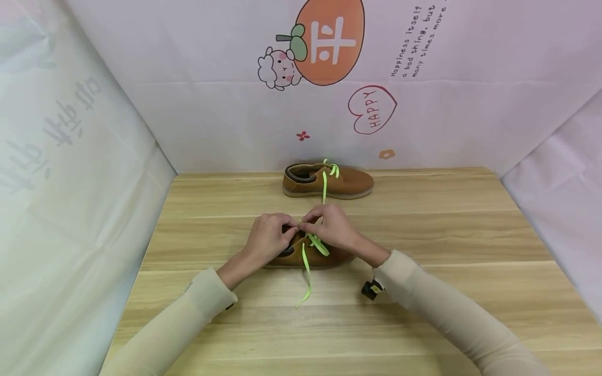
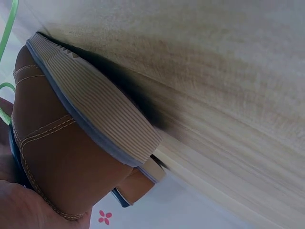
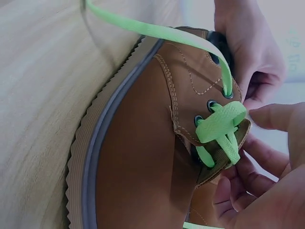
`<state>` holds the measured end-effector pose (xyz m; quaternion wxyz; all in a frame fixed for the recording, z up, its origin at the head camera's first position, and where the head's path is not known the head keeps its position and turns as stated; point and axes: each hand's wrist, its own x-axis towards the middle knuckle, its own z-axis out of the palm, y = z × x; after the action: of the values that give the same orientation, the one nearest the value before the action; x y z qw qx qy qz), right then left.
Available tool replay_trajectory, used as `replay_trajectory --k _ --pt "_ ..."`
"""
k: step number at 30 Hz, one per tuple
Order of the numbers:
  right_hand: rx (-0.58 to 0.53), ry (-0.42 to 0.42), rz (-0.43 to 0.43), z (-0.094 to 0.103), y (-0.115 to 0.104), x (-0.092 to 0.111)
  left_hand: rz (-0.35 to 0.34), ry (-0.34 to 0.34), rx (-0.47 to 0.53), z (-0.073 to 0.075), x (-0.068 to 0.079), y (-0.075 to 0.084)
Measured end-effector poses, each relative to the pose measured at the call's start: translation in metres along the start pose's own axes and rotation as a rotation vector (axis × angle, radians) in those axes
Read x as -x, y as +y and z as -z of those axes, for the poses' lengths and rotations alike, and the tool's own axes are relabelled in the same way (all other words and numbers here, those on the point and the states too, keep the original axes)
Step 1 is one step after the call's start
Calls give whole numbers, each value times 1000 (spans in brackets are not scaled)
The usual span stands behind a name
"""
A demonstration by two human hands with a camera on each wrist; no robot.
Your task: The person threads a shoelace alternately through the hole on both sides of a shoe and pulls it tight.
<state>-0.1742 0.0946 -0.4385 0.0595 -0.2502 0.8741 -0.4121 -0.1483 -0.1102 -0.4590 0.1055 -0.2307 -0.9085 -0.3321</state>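
A brown leather shoe (image 1: 291, 259) with bright green laces lies sideways on the table, toe to the right. At its far lacing edge my left hand (image 1: 268, 237) and right hand (image 1: 333, 228) meet, fingertips almost touching. Each hand pinches thumb against fingers where a sliver of green shoelace shows; the exact grip is partly hidden. In the right wrist view, the shoelace (image 3: 221, 121) crosses the tongue, and the right thumb and fingers sit around the far flap. One loose lace end (image 1: 307, 271) trails toward the front. The left wrist view shows the shoe's heel (image 2: 71, 157) and ribbed sole.
Another brown shoe (image 1: 357, 183), also green-laced, stands behind near the back wall, one lace hanging toward the front. Printed white cloth (image 1: 211, 120) encloses the wood-grain table (image 1: 423, 219). A small black device (image 1: 371, 289) is at the right cuff.
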Motion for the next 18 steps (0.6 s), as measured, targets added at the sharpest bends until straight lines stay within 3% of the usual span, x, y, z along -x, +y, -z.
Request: replay_trajectory --k 9,18 --pt "-71 -10 -116 3 -3 -6 -22 12 -25 0 1 1" --pt "-99 30 -153 3 -4 -8 -30 5 -18 0 2 0"
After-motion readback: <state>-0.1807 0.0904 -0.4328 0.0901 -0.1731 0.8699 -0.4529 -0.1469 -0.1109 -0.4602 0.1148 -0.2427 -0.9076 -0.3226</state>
